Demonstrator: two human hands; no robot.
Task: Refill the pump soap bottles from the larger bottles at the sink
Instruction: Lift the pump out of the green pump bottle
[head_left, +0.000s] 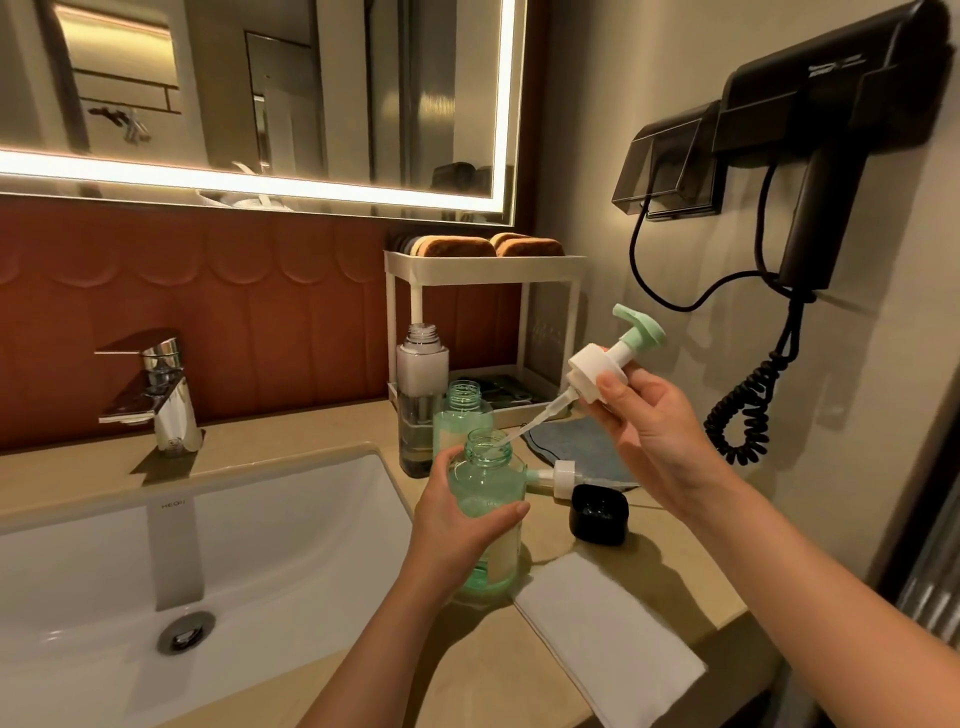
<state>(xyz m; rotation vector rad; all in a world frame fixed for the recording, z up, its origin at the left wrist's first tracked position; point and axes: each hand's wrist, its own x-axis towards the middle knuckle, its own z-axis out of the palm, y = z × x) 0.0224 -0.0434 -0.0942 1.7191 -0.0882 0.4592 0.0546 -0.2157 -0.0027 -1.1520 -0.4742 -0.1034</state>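
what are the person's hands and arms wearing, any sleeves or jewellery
Both are bare: the left hand and right hand show no gloves, rings or watch, and no sleeve appears anywhere up to the frame edge. Fingernails are short.

Field note: my two bare hands and forearms.
Seen just right of the sink (291, 525): my left hand (457, 519) and left forearm (384, 639). Farther right of the sink: my right hand (654, 421) and right forearm (810, 577). Both arms are bare to the frame edge. My thumbnails (521, 507) are short, rounded and plain.
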